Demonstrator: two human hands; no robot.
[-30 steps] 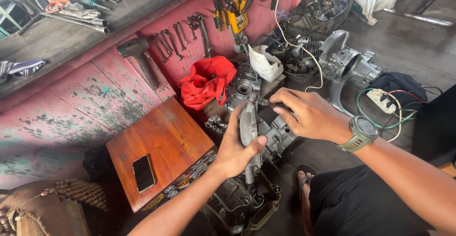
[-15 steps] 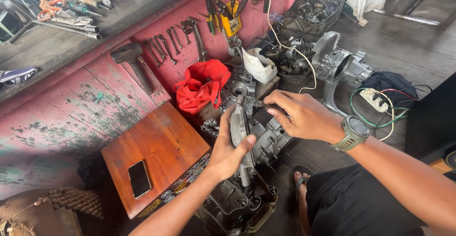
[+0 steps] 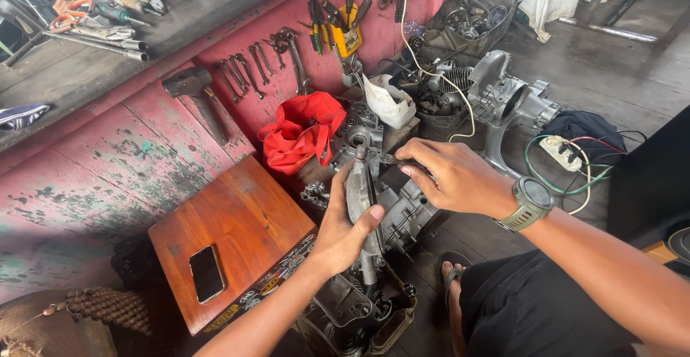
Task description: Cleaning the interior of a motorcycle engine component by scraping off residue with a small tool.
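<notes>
Now two hands, left hand (image 3: 343, 236) and right hand (image 3: 449, 177), on one engine casing (image 3: 359, 195); one phone (image 3: 207, 273) nearby

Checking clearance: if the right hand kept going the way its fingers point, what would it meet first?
Probably the grey metal engine cover gripped by the left hand; the right hand points left at its upper end. Depth unclear.

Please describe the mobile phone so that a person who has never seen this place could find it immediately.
Start at the long red wall hung with tools; below it sits a brown wooden board. The phone lies flat near the board's front edge, beside the left hand. It is the only black, glossy rectangle there; the metal parts nearby are grey.
</notes>
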